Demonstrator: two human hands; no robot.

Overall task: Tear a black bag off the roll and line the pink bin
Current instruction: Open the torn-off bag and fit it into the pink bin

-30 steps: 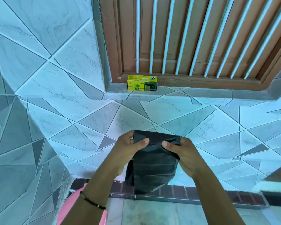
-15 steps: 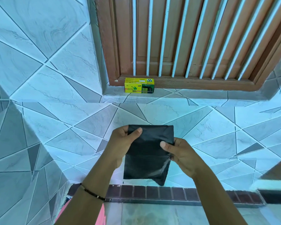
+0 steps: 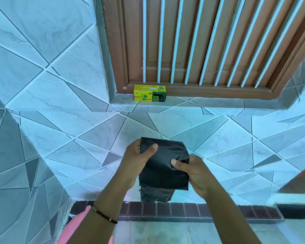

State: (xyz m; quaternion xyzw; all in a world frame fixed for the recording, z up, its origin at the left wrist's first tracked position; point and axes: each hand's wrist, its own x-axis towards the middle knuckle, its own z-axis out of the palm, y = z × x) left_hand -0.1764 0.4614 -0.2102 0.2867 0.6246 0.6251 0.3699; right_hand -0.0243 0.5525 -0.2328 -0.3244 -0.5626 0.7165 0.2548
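A folded black bag (image 3: 163,170) hangs in front of the tiled wall, held by both hands. My left hand (image 3: 134,164) pinches its upper left corner with the thumb on the front. My right hand (image 3: 194,173) grips its right edge, thumb pressed on the front face. A lower fold of the bag dangles below the main panel. The pink bin (image 3: 77,228) shows only as a curved rim at the bottom left, partly hidden by my left forearm. A yellow-green bin-bag box (image 3: 149,95) stands on the window ledge above.
A brown wooden window frame with white bars (image 3: 201,50) fills the top. The tiled ledge (image 3: 218,104) runs under it. A dark brick strip (image 3: 183,209) lines the wall base. A brown and white edge (image 3: 298,191) juts in at right.
The bag has been unfolded a little, with a lower flap now hanging beneath it. My right thumb has shifted inward on the front face. Both hands stay about where they were.
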